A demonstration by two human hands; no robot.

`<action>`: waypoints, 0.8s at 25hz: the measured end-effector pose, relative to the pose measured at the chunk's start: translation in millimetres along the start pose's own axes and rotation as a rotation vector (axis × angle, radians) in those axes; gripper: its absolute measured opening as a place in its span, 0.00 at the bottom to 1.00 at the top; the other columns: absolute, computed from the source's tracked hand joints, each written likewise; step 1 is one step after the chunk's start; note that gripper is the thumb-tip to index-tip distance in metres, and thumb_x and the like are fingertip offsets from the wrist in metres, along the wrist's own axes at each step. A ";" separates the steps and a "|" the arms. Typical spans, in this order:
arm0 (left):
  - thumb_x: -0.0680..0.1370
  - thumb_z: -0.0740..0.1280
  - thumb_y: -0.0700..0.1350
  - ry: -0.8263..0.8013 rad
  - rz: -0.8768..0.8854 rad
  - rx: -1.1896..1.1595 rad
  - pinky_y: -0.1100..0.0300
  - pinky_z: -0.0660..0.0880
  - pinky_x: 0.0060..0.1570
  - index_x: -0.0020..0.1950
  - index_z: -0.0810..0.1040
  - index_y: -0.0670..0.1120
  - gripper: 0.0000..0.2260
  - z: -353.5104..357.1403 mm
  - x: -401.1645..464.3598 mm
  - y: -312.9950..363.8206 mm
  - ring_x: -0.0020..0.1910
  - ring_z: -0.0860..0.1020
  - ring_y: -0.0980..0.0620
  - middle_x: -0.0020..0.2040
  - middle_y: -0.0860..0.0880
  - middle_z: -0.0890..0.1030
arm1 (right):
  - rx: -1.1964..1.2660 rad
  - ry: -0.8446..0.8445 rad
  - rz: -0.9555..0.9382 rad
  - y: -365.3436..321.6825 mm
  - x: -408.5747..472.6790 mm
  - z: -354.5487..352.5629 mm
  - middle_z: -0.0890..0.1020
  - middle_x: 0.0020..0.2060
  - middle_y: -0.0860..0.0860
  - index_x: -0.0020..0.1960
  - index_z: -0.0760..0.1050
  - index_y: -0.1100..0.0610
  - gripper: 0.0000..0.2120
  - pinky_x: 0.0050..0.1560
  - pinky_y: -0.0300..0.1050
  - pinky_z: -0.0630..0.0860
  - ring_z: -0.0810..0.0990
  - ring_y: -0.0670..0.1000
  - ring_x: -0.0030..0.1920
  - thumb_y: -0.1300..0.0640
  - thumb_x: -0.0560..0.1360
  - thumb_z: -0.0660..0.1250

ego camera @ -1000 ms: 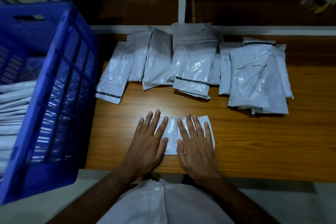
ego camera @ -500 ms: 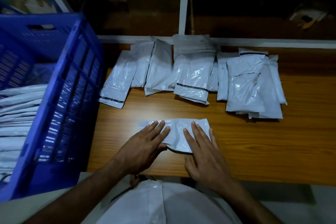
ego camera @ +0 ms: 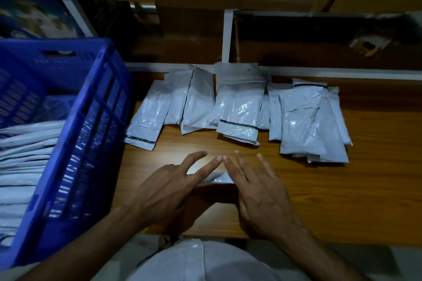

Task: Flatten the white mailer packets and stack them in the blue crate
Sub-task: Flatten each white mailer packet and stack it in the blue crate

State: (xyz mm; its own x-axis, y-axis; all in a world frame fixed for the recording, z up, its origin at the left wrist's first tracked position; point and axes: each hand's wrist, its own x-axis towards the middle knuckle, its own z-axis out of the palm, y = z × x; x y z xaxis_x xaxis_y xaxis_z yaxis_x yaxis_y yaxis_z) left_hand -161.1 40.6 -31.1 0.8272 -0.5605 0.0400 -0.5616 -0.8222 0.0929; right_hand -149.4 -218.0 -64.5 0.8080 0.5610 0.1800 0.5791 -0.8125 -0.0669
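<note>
A white mailer packet [ego camera: 217, 178] is held a little above the wooden table [ego camera: 356, 194], casting a dark shadow below it. My left hand [ego camera: 169, 189] and my right hand [ego camera: 258, 189] lie over its two ends with straight fingers, fingertips nearly meeting. Thumbs are hidden beneath, so only a small strip of packet shows between the hands. The blue crate [ego camera: 91, 134] stands at the left, holding a stack of flat white packets [ego camera: 22, 166].
A row of several loose white packets [ego camera: 237, 107] lies along the back of the table, with a thicker pile [ego camera: 308, 121] at the right. A white-framed shelf [ego camera: 227, 36] rises behind. The table's front edge is close to my body.
Both hands went from pressing the packet flat on the table to closing in on it and lifting it. They now cover nearly all of it. The view has tilted upward.
</note>
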 end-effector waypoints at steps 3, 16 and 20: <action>0.78 0.67 0.51 -0.134 -0.070 -0.131 0.57 0.78 0.41 0.82 0.35 0.59 0.45 0.7 10.0 -14.2 0.41 0.78 0.52 0.70 0.50 0.69 | 0.043 -0.057 -0.104 19.4 13.6 1.5 0.80 0.67 0.57 0.80 0.63 0.54 0.34 0.76 0.59 0.68 0.81 0.54 0.63 0.49 0.75 0.64; 0.86 0.53 0.53 -0.015 -0.424 -0.227 0.49 0.43 0.81 0.84 0.49 0.50 0.28 113.9 -1.6 11.1 0.83 0.42 0.47 0.84 0.46 0.43 | 0.202 -0.094 0.146 -24.9 12.6 91.5 0.54 0.84 0.55 0.84 0.56 0.52 0.29 0.82 0.61 0.49 0.49 0.54 0.84 0.49 0.85 0.54; 0.85 0.51 0.53 -0.036 -0.464 -0.186 0.44 0.43 0.80 0.84 0.49 0.48 0.28 111.2 1.7 13.2 0.83 0.41 0.46 0.84 0.44 0.43 | 0.205 -0.129 0.128 -24.4 18.6 90.8 0.52 0.84 0.56 0.84 0.56 0.54 0.29 0.81 0.63 0.52 0.49 0.54 0.84 0.49 0.85 0.51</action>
State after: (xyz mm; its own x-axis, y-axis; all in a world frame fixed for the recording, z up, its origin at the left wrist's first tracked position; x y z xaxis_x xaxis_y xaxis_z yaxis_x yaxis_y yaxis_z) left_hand -169.2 17.7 -140.5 0.9860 -0.1453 -0.0819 -0.1186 -0.9559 0.2686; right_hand -138.7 -173.3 -148.6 0.8756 0.4820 0.0313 0.4705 -0.8364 -0.2811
